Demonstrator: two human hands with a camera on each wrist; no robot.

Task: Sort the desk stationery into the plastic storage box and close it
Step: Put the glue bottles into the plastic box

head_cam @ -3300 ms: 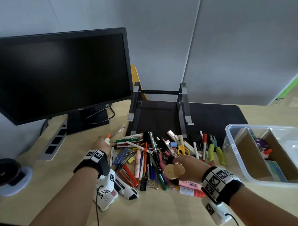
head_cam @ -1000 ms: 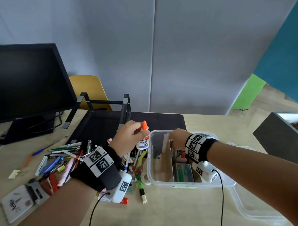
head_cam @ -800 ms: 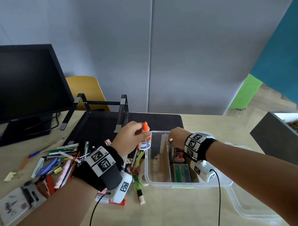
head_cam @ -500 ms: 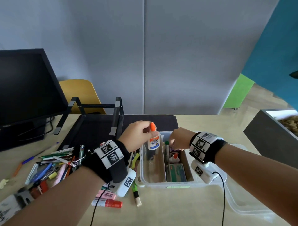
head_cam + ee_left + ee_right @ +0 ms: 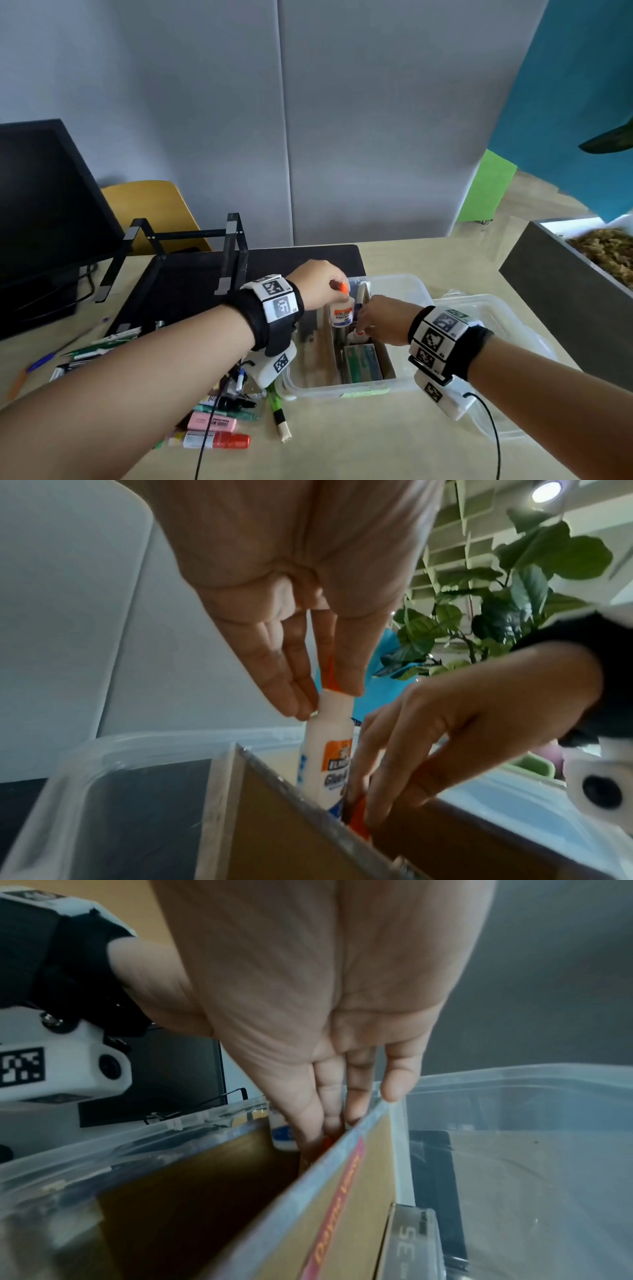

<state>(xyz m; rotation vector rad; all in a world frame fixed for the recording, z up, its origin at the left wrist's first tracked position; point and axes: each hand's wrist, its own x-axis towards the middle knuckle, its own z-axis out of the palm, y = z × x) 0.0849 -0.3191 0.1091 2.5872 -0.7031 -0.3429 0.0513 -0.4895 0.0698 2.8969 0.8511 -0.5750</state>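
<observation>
L hand (image 5: 317, 284) pinching white orange-capped glue bottle (image 5: 327, 761) upright in clear plastic storage box's (image 5: 404, 284) cardboard-divided mid compartment; R hand (image 5: 383, 320) fingers straight, reaching in alongside.

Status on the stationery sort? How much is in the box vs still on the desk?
Early. Done: a green packet and a second glue bottle sit in the middle section of the box. In hand: the left hand pinches a glue bottle by its top, lowering it there; the right hand reaches in beside it. Left: the pen pile, then the lid.
</observation>
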